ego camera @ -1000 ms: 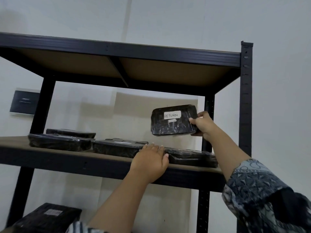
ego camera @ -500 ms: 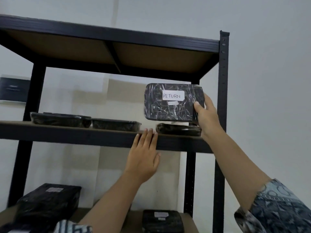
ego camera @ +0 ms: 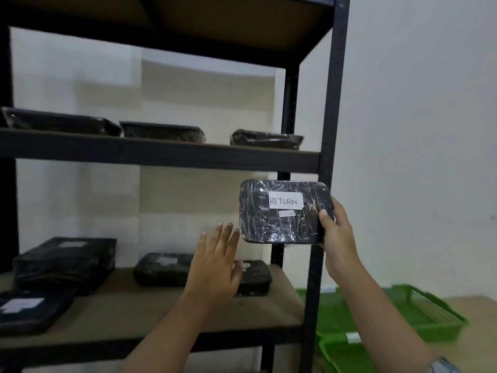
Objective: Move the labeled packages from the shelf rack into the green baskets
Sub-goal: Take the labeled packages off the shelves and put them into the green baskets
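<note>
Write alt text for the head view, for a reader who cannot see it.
The right hand holds a black wrapped package labeled RETURN in front of a dark shelf rack, the open left hand beside it. Other black packages lie on two shelves; green baskets sit low on the right.

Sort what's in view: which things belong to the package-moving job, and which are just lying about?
Job: RETURN package, held by the right grip; left grip, open; other wrapped packages on the shelves; shelf rack; green baskets.
Lying about: only the wall and the tan surface under the baskets.
</note>
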